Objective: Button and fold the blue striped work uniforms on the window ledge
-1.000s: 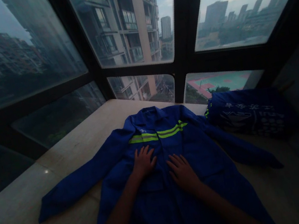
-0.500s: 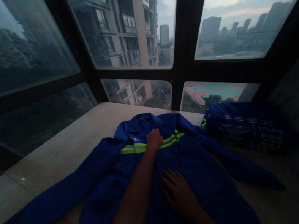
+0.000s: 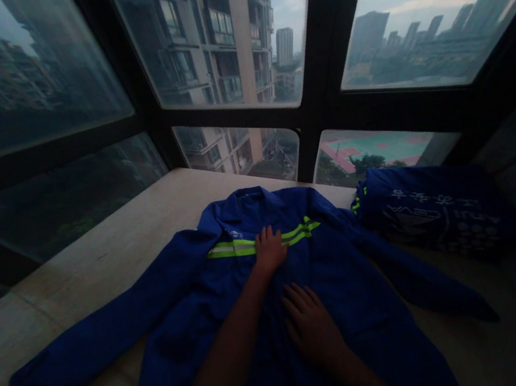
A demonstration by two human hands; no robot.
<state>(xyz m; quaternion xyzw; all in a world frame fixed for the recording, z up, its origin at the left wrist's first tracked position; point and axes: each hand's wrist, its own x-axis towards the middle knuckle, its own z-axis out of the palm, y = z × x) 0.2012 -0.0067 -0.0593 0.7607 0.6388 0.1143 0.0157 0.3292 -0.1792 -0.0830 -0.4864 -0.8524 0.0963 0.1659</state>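
A blue work jacket (image 3: 356, 295) with yellow-green and grey reflective bands lies front side up, its collar towards the windows and its sleeves spread out to both sides. My left hand (image 3: 271, 247) rests on the chest band near the front opening, with the fingers stretched forward over the cloth. Lower down, just right of the front opening, my right hand (image 3: 311, 323) lies flat on the jacket with its fingers extended. Neither hand grips the cloth. The jacket's lower hem is out of view.
Folded blue clothing (image 3: 431, 209) with white printing and yellow-green edges sits at the right by the wall. The pale stone ledge (image 3: 143, 220) runs under the jacket up to dark window frames (image 3: 224, 114). Buildings show through the glass.
My left hand has gone from closed fingers to fingers laid out on the chest band. My right hand stays flat on the jacket. The view has shifted slightly.
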